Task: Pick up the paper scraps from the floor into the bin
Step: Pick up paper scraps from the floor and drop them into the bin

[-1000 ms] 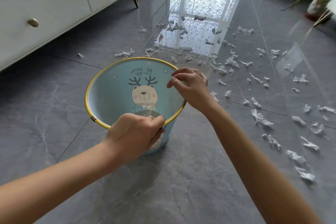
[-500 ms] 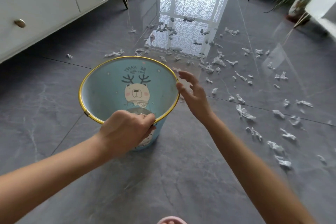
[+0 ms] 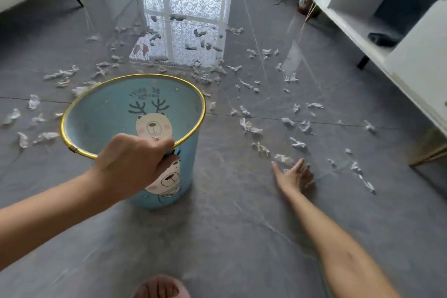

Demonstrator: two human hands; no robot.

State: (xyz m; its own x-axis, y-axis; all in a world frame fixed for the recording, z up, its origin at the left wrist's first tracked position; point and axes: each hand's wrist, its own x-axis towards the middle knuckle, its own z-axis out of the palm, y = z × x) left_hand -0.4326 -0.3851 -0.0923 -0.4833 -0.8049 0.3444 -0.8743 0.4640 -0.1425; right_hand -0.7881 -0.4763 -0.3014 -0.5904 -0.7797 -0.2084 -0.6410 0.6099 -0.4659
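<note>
1. Bin [image 3: 101, 113] (blue, reindeer print) stands on the floor [image 3: 229, 237]; my left hand [image 3: 131, 164] grips its near rim.
2. Right hand [image 3: 294, 176], fingers spread wide, reaches the scrap [image 3: 283, 158] at its 12 o'clock.
3. Paper scraps [image 3: 250, 127] litter everywhere from 9 to 3 o'clock.

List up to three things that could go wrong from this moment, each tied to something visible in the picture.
1. The left hand holds the tilted blue bear-print bin with a gold rim by its near edge only; it might tip.
2. The open right hand may brush the crumpled white paper scrap away instead of grasping it.
3. A foot in a pink slipper could slip on the glossy grey tiled floor.
</note>
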